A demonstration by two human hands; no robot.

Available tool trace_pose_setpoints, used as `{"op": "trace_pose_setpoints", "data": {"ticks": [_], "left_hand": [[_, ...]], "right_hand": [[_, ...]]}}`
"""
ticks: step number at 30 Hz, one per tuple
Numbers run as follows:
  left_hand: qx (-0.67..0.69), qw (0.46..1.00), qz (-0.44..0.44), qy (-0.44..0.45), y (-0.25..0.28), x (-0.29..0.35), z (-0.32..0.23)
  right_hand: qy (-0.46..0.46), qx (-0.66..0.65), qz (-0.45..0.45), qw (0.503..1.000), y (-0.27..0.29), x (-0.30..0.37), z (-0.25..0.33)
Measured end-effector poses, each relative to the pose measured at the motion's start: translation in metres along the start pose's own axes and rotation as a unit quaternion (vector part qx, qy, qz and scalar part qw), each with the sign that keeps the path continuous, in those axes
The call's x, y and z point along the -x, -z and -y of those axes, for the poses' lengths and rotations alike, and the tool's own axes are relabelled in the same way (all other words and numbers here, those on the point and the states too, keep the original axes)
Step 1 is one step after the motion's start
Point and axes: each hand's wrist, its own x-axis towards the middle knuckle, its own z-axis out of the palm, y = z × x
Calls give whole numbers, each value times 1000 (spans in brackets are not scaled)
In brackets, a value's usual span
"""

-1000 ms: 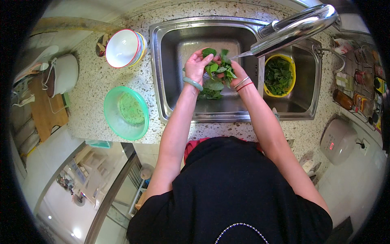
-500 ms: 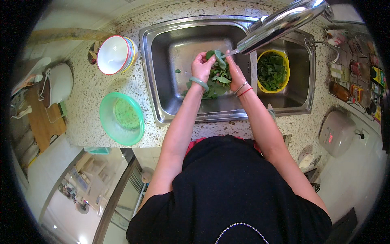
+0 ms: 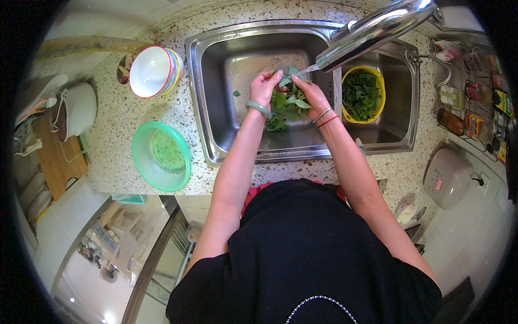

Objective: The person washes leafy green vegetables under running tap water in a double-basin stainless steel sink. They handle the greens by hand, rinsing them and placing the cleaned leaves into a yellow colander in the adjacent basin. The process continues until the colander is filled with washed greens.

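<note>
Both my hands are over the larger basin of a steel sink (image 3: 216, 70), with leafy greens between them. My left hand (image 3: 263, 90), a jade-coloured bangle on its wrist, pinches leaves between thumb and fingers. My right hand (image 3: 313, 98), wearing a silver bangle and a red cord, grips leaves from the other side. Green stems and leaves (image 3: 288, 110) hang below both hands into the basin. Water runs from the chrome faucet (image 3: 372, 38) onto the upper leaves. One loose leaf (image 3: 236, 94) lies on the basin's left side.
A yellow basket (image 3: 382, 97) of leafy greens sits in the smaller basin. On the counter to the left are stacked bowls (image 3: 149, 73) and a green translucent basin (image 3: 186, 162). A wire rack (image 3: 472, 92) with jars and a boxy appliance (image 3: 448, 178) stand at the right.
My right hand has turned inward, its thumb and fingers now closed on the leaves. My left hand has shifted slightly left, and the leaves between them have changed position.
</note>
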Motion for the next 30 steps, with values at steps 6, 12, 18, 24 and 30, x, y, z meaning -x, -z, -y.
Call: {"op": "trace_pose_setpoints", "data": {"ticks": [6,12,18,24,30], "left_hand": [[15,997,46,-63,3,-6,-3],[-165,972,135,-95,-2,-1,-5],[-220,970,3,-99,-6,-14,1],[-276,956,4,-98,11,-28,3],[-70,995,72,-24,-4,1,-9]], "right_hand": [[-22,-4,14,1000,0,4,5],[-88,5,31,996,18,1,9],[-71,14,81,994,8,17,14],[-78,92,124,985,14,10,12],[-86,3,99,991,18,0,4]]}}
